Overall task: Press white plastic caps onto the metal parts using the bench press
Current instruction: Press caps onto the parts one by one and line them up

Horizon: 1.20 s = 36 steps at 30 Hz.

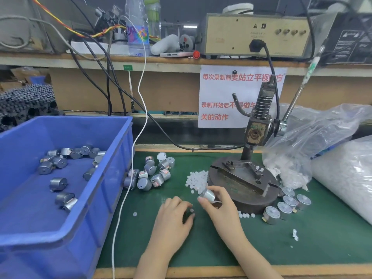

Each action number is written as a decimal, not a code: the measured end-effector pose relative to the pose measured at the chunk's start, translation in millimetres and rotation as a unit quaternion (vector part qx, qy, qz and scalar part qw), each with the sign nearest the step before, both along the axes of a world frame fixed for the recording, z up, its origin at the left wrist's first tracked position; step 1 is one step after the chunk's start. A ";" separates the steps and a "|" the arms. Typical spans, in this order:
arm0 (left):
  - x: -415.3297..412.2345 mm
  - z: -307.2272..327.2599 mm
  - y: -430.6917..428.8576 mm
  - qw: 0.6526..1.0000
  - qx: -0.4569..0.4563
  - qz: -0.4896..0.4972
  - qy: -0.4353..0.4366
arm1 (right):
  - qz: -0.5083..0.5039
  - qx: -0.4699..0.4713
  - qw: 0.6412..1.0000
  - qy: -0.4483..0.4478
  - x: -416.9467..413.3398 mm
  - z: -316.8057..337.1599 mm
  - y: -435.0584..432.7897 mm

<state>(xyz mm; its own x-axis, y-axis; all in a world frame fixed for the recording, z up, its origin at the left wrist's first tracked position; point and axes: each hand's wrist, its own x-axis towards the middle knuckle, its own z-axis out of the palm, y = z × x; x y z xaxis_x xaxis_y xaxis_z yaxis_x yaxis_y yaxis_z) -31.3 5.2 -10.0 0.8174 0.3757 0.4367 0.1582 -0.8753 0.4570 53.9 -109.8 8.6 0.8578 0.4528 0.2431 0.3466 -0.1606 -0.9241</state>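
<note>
Pinched in the right hand (218, 200), thumb and fingers curled round it: small silver cylindrical metal part (208, 195), tilted, just in front of the dark round base of the iron bench press (241, 190). Curled knuckles-up on the green mat (261, 248): left hand (175, 212), tiny white plastic cap (191, 210) at its fingertips, grip not determinable. Beyond: heap of white caps (196, 179), loose metal parts (150, 174), blue plastic bin (112, 178).

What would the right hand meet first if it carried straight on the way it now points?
Probably the pile of white caps beside the press base. The right hand, holding a metal part, points up and left, and the pile lies just ahead; depth is unclear.
</note>
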 end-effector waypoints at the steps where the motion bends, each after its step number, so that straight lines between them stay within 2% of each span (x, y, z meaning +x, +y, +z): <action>1: -0.1 -1.2 0.3 1.000 0.004 -0.002 0.007 | 0.013 -0.010 1.000 0.008 1.1 1.2 -2.5; 5: 0.7 -3.0 0.8 1.000 0.002 -0.005 0.008 | 0.033 0.022 0.996 0.079 12.4 18.8 -11.8; 7: 1.6 -3.4 2.7 1.000 -0.016 -0.001 -0.002 | 0.027 0.030 0.996 0.078 23.6 30.4 -15.9; 13: 1.3 -3.7 5.0 0.996 -0.086 -0.001 -0.021 | -0.078 -0.072 0.992 -0.071 66.2 48.3 -33.0; 16: 2.6 -3.3 7.3 0.990 -0.133 0.013 -0.032 | -0.131 -0.140 0.972 -0.135 90.6 50.2 -40.5; 19: 3.4 -4.4 9.3 0.989 -0.144 0.021 -0.030 | -0.163 -0.234 0.941 -0.185 112.5 45.6 -44.5; 25: 2.3 -1.6 7.9 0.989 -0.143 0.024 -0.029 | -0.195 -0.282 0.914 -0.219 118.0 40.2 -40.2; 27: 1.5 -0.8 6.9 0.991 -0.132 0.021 -0.030 | -0.172 -0.293 0.915 -0.220 117.9 42.9 -39.5; 29: 1.5 -0.7 5.8 0.994 -0.110 0.015 -0.019 | -0.134 -0.258 0.940 -0.177 118.1 47.5 -41.3; 31: 1.9 -1.3 5.3 0.996 -0.089 0.012 -0.007 | -0.129 -0.153 0.975 -0.096 121.0 54.6 -45.5; 33: 2.9 -1.0 4.8 0.997 -0.071 0.013 -0.001 | -0.156 -0.068 0.985 -0.032 124.2 67.5 -50.3; 36: 3.7 -0.1 4.9 0.998 -0.059 0.014 0.005 | -0.156 0.055 0.986 -0.001 131.8 98.3 -52.9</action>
<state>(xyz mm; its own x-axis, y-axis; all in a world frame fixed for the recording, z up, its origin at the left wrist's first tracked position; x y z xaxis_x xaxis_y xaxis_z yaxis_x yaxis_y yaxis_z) -27.6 10.1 -10.1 0.8097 0.4467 0.3806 0.1868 -0.8110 0.5544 185.6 -162.7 106.8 0.9509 0.1371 0.2777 0.2978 -0.1592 -0.9413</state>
